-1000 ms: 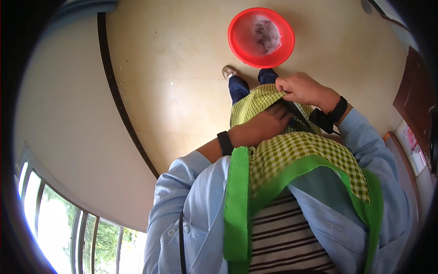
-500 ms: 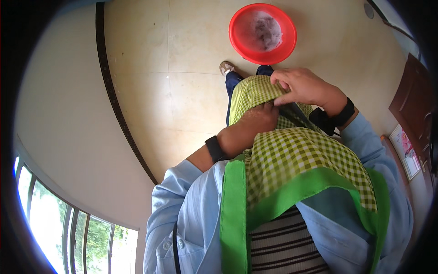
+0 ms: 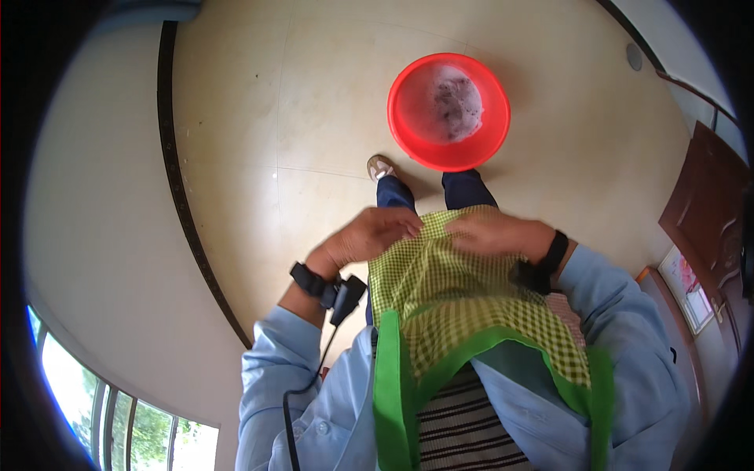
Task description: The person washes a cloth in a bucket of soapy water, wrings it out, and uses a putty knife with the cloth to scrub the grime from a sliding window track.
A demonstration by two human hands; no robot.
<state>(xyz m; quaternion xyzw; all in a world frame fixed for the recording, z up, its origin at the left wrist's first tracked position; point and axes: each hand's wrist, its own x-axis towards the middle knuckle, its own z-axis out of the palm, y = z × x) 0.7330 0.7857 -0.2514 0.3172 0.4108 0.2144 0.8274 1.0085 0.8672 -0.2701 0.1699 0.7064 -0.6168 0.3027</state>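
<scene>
I wear a yellow-green checked apron point(image 3: 463, 314) with bright green edging, over a light blue shirt. My left hand point(image 3: 373, 234) is at the upper left part of the apron cloth, its fingers bent and closed on the fabric. Opposite it, my right hand point(image 3: 495, 234) lies against the cloth on the right side, blurred by motion, so its finger grip is unclear. Between the two hands the cloth shows folds. Each wrist carries a black strap with a small black device; a cable runs from the left one point(image 3: 338, 294) along my sleeve.
A red basin point(image 3: 404, 141) with foamy water stands on the tiled floor just beyond my feet. To the left is a pale wall with a dark skirting strip point(image 3: 177, 169) and windows. A brown wooden door point(image 3: 699, 188) and a picture panel point(image 3: 683, 286) are at the right.
My hands were close together at the bunched apron; now they are apart, the left moved outward to the left. The apron cloth is spread flatter. The basin appears lower in the view.
</scene>
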